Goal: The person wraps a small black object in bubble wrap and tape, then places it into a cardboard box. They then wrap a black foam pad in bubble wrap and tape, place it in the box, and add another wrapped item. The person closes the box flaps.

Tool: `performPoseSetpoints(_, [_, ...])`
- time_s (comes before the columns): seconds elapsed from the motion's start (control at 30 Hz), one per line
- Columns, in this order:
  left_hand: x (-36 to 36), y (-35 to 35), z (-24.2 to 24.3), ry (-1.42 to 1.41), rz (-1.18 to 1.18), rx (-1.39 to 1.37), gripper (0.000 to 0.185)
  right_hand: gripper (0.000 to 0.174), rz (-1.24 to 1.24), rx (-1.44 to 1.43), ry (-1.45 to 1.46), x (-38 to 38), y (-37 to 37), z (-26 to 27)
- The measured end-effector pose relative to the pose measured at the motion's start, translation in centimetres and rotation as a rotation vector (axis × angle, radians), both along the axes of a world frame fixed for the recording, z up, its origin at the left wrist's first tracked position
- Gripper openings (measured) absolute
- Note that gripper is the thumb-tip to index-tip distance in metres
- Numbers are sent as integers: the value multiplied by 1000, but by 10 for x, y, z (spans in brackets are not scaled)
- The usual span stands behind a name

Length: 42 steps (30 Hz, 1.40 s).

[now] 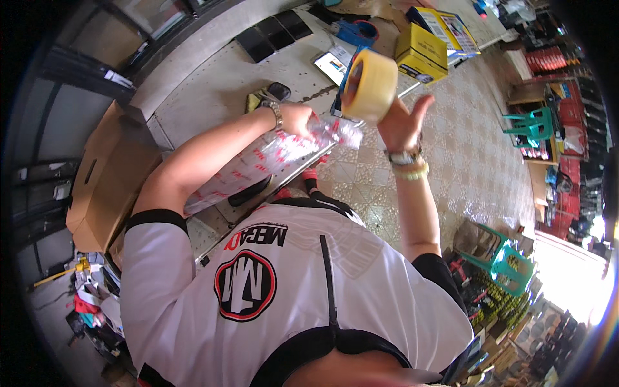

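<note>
My left hand (296,120), with a metal watch on its wrist, grips the gathered end of a clear plastic wrap with red print (251,162), which lies along the table edge. Beyond it, my right hand (401,123) is raised over the floor side of the table. A wide roll of clear yellowish packing tape (371,86) is at its fingers, which the roll hides; the thumb stands apart. Behind the roll a dark blue object shows in part. A dark elongated object (250,190) lies beside the wrap, partly under it.
On the table (203,104) are black flat boxes (274,35), a phone with a lit screen (331,68), a blue tape dispenser (355,33), a yellow box (421,54) and a black-and-yellow item (263,96). An open cardboard box (113,179) stands left; green plastic chairs (512,268) stand right.
</note>
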<state>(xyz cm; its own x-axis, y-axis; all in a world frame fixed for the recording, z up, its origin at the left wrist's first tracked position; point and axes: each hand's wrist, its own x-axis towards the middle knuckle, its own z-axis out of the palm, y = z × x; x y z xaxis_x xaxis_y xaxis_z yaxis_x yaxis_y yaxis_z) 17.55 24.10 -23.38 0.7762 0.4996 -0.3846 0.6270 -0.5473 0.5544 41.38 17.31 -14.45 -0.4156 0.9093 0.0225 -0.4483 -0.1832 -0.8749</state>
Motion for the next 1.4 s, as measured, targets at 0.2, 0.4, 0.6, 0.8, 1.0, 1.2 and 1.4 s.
performPoseSetpoints(0.2, [-37,60,48,-93,452,-19,46,118,185,171,-476,3,-78,-42])
performPoseSetpoints(0.4, [-57,51,67,-377,311,-460,50,69,55,4,-943,15,-91,-37])
performPoseSetpoints(0.6, [-36,25,39,-319,467,-760,46,65,-303,270,-1564,-28,-80,-29])
performPoseSetpoints(0.8, [-57,13,15,-516,595,-683,53,72,-262,206,-1396,-62,-45,-48])
performPoseSetpoints(1.0, [-99,12,20,-521,785,-570,46,79,-162,77,-1276,-91,-4,-52])
performPoseSetpoints(1.2, [-119,3,41,-663,854,-420,44,73,129,203,-949,-88,22,-37])
performPoseSetpoints(1.4, [-142,3,87,-776,1017,-378,58,42,420,103,-554,-84,9,-28])
